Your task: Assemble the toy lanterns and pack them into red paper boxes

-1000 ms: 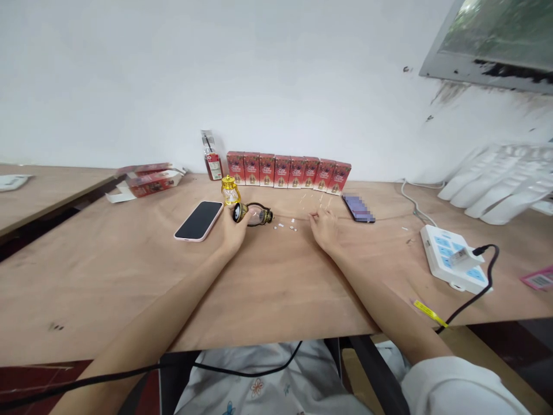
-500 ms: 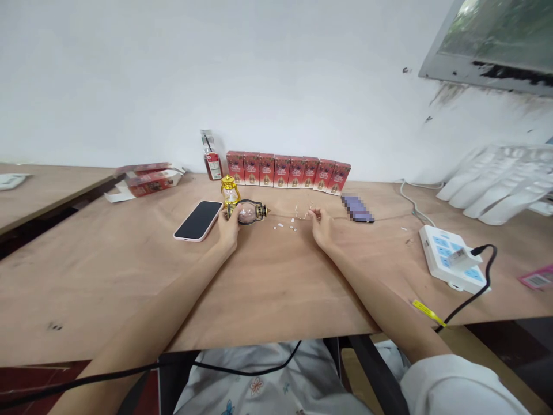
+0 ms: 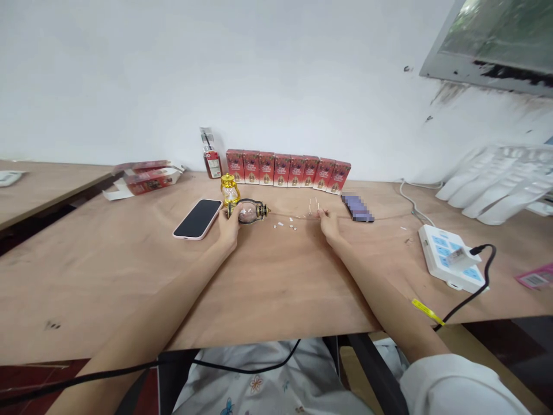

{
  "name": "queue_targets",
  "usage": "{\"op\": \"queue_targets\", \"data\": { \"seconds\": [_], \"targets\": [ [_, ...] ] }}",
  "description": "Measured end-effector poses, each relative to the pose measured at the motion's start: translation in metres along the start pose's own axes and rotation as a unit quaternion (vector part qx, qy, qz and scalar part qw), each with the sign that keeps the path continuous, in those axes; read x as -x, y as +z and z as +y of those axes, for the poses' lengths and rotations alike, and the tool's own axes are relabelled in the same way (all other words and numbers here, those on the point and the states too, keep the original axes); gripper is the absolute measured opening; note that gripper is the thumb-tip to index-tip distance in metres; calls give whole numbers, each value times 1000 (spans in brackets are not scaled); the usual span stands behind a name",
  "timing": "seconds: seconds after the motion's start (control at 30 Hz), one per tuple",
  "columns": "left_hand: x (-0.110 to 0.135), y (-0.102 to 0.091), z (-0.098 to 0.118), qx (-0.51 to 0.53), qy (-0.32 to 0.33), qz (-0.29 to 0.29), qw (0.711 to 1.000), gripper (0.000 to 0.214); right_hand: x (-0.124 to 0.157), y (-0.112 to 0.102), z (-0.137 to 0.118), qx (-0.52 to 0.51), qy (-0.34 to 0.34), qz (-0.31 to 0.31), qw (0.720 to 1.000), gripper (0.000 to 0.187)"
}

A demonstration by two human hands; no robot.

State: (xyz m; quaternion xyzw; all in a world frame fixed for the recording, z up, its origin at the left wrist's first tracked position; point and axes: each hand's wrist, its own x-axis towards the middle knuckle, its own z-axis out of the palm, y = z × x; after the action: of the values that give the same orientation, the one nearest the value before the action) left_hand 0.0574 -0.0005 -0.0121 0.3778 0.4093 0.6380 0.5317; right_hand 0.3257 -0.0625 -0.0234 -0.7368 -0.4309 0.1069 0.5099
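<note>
My left hand (image 3: 230, 226) is wrapped round the base end of a small dark-bronze lantern (image 3: 247, 211) with a clear globe, which lies on its side with its top pointing right. Behind it stands a similar gold lantern (image 3: 230, 189), upright. My right hand (image 3: 330, 225) pinches a thin, pale, wire-like piece (image 3: 314, 206) with upright prongs; its exact kind is too small to make out. Between both hands, several tiny white and silvery bits (image 3: 292, 227) are scattered on the wooden table (image 3: 276, 282).
A phone with a pink edge (image 3: 197, 219) lies left of the lanterns, another phone (image 3: 358, 208) at right. Red boxes (image 3: 282, 170) line the wall beside a bottle (image 3: 213, 164). An opened red carton (image 3: 149, 180), a white power strip (image 3: 451, 259) and white cups (image 3: 496, 184) stand around.
My right hand has moved a little to the right, and the thin pale piece has gone with it. My left hand and the bronze lantern have stayed in place.
</note>
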Motion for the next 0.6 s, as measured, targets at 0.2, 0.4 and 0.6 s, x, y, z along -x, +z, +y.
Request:
{"op": "queue_targets", "data": {
  "seconds": [0.2,0.4,0.6],
  "targets": [
    [-1,-1,-1,-7,5,-10,1000,38,-5,-18,0,67,24,0,997,37],
    [0,-1,0,-8,8,-11,1000,39,-9,-32,0,169,-26,11,985,29],
    [5,1,4,3,-6,-18,1000,36,-12,-36,4,236,-122,-52,963,39]
  ]
}}
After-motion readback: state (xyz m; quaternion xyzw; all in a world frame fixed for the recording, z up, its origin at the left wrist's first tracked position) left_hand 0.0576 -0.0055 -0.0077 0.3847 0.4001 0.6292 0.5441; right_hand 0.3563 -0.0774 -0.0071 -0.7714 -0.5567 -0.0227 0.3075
